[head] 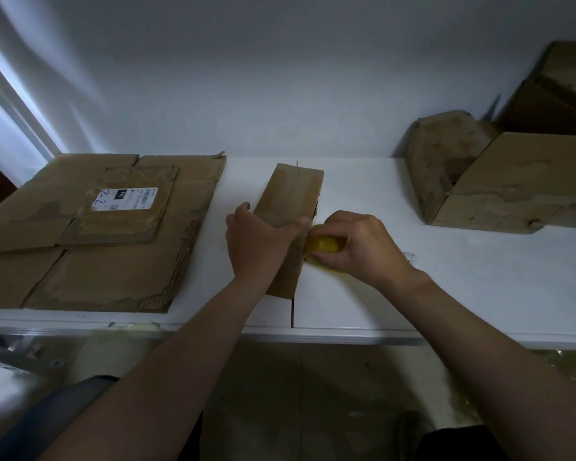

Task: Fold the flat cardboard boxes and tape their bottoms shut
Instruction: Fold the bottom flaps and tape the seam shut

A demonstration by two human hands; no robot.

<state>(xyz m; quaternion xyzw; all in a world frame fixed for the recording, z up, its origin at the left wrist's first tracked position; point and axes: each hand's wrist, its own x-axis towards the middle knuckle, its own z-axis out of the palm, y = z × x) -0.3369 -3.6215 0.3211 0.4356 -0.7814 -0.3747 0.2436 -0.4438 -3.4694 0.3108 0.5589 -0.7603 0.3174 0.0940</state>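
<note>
Left hand [260, 242] clasps the small cardboard box [291, 194]; right hand [361, 249] grips the yellow tape dispenser [323, 245] against its near end. Box likely light, crushable: brace side walls.

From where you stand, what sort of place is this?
Probably a small packing or storage workroom. Flat used cardboard boxes lie stacked on a white table, folded boxes are piled at its right, and a yellow tool, likely a tape dispenser, is held against a small box.
</note>
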